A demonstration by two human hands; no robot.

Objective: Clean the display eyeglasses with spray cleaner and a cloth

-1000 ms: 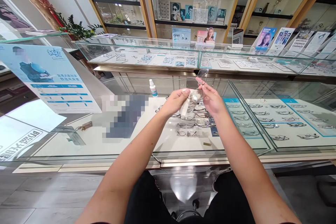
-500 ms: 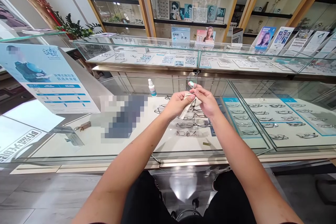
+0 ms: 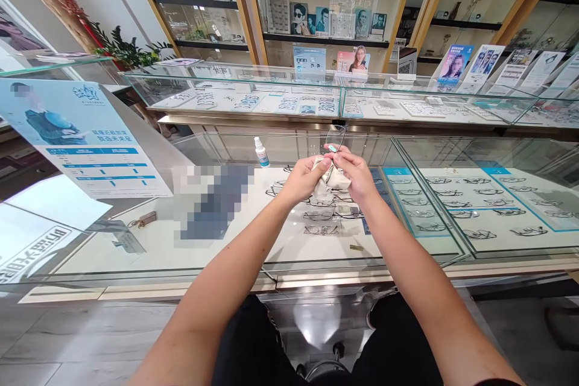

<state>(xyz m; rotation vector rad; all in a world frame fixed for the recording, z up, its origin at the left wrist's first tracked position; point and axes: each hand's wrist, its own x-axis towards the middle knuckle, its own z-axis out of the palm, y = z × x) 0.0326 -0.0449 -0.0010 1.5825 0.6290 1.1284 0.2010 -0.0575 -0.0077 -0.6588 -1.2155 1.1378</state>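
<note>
Both my hands meet above a glass display counter (image 3: 407,265). My right hand (image 3: 357,175) pinches a pair of thin-rimmed glasses (image 3: 333,136), one lens sticking up above my fingers. My left hand (image 3: 305,178) is closed on a pale cleaning cloth (image 3: 332,179) pressed against the glasses' lower part, which the cloth and fingers hide. Under the counter's glass, below my hands, lie several rows of spectacle frames (image 3: 323,215).
A small white spray bottle (image 3: 260,152) with a blue label stands on the counter just left of my hands. A slanted blue-and-white poster (image 3: 85,139) sits at the left. A second glass counter (image 3: 344,99) and wall shelves stand behind.
The glasses have turned in my hands: the raised lens moved left and lower, closer to my fingers. Both hands have drawn closer together around the cloth.
</note>
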